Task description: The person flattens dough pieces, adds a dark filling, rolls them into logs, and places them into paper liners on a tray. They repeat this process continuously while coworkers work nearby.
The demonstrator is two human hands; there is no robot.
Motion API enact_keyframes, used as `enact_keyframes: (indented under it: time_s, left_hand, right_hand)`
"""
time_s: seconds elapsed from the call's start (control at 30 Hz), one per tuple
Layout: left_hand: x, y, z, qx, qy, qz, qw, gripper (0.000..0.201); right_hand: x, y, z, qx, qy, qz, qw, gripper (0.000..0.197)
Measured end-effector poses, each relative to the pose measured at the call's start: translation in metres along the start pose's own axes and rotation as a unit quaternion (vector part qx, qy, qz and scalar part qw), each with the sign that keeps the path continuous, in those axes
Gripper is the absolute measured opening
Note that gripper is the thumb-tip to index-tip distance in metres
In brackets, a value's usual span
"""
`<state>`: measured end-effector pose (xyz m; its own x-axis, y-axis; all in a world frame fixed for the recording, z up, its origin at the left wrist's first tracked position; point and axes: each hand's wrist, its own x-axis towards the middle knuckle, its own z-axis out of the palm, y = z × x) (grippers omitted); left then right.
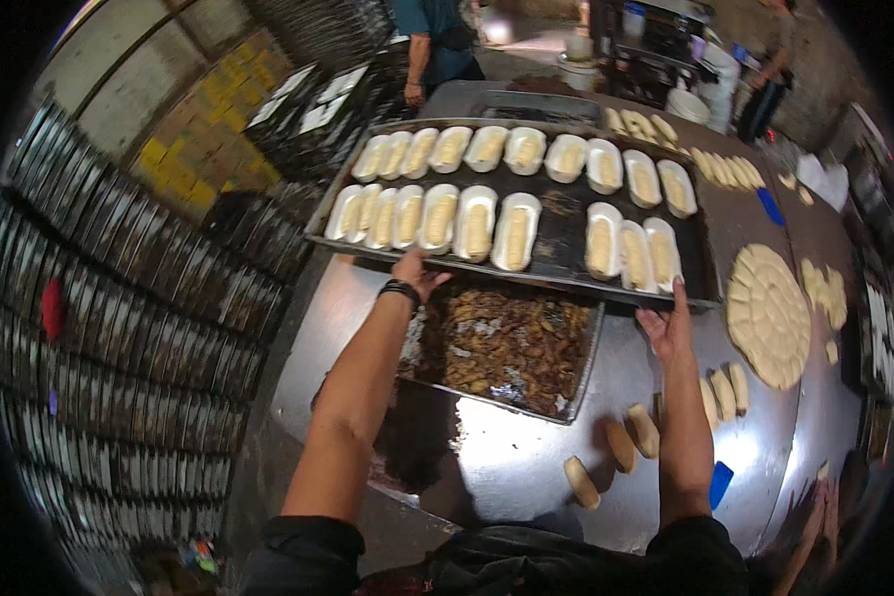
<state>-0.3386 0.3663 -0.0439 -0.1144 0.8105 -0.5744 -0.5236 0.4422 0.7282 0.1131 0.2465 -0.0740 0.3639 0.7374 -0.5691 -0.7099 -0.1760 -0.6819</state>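
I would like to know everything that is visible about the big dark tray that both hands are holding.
The dark tray is a large, flat rectangle, seemingly metal, with a low rim and a blackened surface. It carries two rows of white oblong moulds, each holding pale dough; a few places are bare. The left hand and right hand grip its near edge. It sits above a smaller pan of brown filling on the metal table.
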Motion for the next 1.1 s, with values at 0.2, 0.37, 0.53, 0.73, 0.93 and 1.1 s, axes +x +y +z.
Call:
enact_keyframes:
  time_s: [0.2, 0.37, 0.53, 0.73, 0.93, 1.1]
  left_hand:
    - [-0.049, -0.013, -0.023, -0.039, 0.015, 0.017, 0.999, 0.030]
    - [-0.123, -0.004, -0.076, -0.089, 0.005, 0.072, 0.993, 0.029]
    - [-0.228, -0.004, -0.132, -0.099, -0.021, 0.096, 0.990, 0.036]
    - [-0.387, -0.033, -0.180, -0.184, 0.037, 0.193, 0.963, 0.024]
    - [-0.553, -0.085, -0.184, -0.234, 0.098, 0.233, 0.939, 0.030]
    - [-0.610, -0.150, -0.141, -0.260, 0.186, 0.314, 0.894, 0.032]
  right_hand:
    - [-0.014, -0.003, -0.018, -0.019, -0.091, -0.018, 0.996, 0.051]
    - [-0.072, 0.005, -0.008, 0.003, -0.139, -0.033, 0.990, 0.051]
    - [-0.140, 0.010, 0.014, -0.033, -0.177, -0.056, 0.982, 0.054]
    - [-0.220, 0.007, 0.016, -0.043, -0.308, -0.058, 0.949, 0.049]
    - [-0.280, -0.013, -0.004, -0.078, -0.339, -0.007, 0.938, 0.052]
    - [-0.251, -0.038, -0.010, -0.117, -0.406, 0.001, 0.906, 0.063]
